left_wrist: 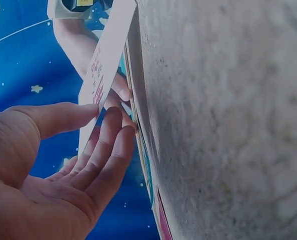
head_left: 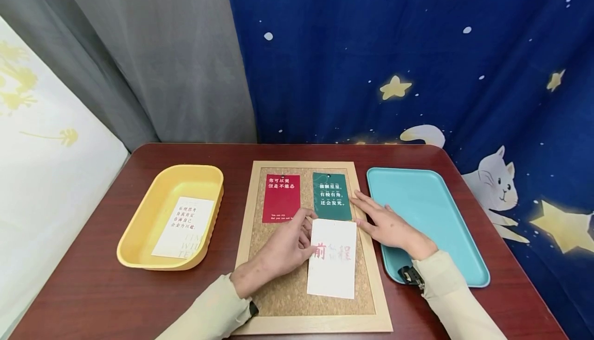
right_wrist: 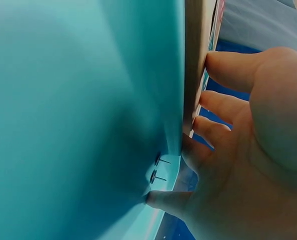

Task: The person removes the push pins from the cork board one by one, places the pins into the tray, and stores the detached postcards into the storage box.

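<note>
1. The left hand (head_left: 287,245) pinches the white card (head_left: 331,275) near the upper left edge, with the thumb on the printed face; the card extends to the right of this grip, in the lower centre of the head view, above the cork board (head_left: 278,301).
2. The right hand (head_left: 392,226) has its fingers spread; some fingertips touch the right side of the board's wooden frame.
3. The cards are four: this one, one red card (head_left: 281,198), one green card (head_left: 331,194), and one paler card (head_left: 185,220) inside the single yellow basket (head_left: 162,208) at left; one blue tray (head_left: 417,200) is at right; two pins (right_wrist: 154,176) show in it in the right wrist view.
4. The held card's middle lettering is faint; both sleeves are cut off by the lower edge of the head view.
</note>
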Available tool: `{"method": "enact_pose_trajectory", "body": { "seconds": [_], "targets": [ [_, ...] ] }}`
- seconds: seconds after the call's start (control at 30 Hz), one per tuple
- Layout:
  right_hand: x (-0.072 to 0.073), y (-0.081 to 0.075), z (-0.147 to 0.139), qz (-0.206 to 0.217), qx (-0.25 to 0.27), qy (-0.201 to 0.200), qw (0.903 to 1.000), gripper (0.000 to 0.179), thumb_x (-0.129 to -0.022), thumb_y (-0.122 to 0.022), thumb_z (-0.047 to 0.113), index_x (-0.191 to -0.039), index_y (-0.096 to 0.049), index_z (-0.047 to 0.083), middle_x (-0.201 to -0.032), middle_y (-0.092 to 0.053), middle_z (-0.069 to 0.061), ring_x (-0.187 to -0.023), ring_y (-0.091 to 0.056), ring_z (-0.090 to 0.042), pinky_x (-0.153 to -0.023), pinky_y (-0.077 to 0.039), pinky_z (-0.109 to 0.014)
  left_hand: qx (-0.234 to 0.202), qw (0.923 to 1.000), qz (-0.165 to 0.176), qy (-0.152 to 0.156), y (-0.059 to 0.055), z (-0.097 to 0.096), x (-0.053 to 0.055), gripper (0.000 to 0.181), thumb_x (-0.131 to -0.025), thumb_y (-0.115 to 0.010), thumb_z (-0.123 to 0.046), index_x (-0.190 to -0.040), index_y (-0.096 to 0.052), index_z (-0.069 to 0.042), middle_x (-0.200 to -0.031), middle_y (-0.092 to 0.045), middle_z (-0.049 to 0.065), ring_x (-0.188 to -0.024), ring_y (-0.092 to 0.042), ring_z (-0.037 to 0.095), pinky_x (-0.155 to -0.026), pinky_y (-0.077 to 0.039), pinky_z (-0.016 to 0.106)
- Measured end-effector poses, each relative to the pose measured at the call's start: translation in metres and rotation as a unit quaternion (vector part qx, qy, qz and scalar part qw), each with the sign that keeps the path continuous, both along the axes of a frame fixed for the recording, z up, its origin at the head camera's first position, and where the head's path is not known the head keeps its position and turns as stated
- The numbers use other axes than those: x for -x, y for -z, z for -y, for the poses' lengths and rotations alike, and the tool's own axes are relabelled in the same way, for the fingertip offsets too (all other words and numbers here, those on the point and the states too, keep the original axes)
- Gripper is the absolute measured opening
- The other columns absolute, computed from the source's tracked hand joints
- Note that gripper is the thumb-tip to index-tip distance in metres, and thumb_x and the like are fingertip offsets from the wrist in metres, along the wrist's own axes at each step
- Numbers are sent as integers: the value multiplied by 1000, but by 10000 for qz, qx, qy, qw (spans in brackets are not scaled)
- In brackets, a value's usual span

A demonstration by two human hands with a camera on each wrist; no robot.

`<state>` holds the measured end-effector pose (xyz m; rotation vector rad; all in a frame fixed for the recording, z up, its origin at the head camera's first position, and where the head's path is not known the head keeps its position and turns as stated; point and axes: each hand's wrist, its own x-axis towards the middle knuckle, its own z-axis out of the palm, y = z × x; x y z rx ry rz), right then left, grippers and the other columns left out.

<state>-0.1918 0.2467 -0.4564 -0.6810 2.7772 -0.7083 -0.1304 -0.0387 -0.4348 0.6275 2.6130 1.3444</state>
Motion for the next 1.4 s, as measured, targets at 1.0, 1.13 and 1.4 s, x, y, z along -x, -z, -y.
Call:
{"method": "enact_pose_trajectory", "body": {
  "seconds": [1.0,1.13,1.4],
  "targets": [
    [-1,0,-1,98,94,52,9999,59,-108,-56,30,-162,-37,12,-174,-24,-15,-155,-34,-45,-117,-14,-84,-1269,9846,29,-1202,-8,22,-3,66,-90,-62,11,-148,-52,-17,-115,-60,13,-61,-60,11,-58,-51,19],
    [-1,0,-1,126,137,32,9998,60,-109,-55,30,-162,-37,12,-174,-23,-15,-156,-33,-45,-117,-13,-83,-1458,9808,-7,-1296,-12,28,-3,67,-91,-60,10,-149,-52,-23,-117,-61,13,-63,-62,13,-58,-53,20],
    [0,0,-2,172,163,14,9997,60,-109,-54,31,-163,-36,13,-174,-21,-14,-156,-31,-44,-118,-12,-83,-1357,9780,-336,-1549,-17,42,-4,65,-93,-60,4,-150,-53,-27,-122,-62,7,-75,-63,15,-69,-56,20]
  ]
}}
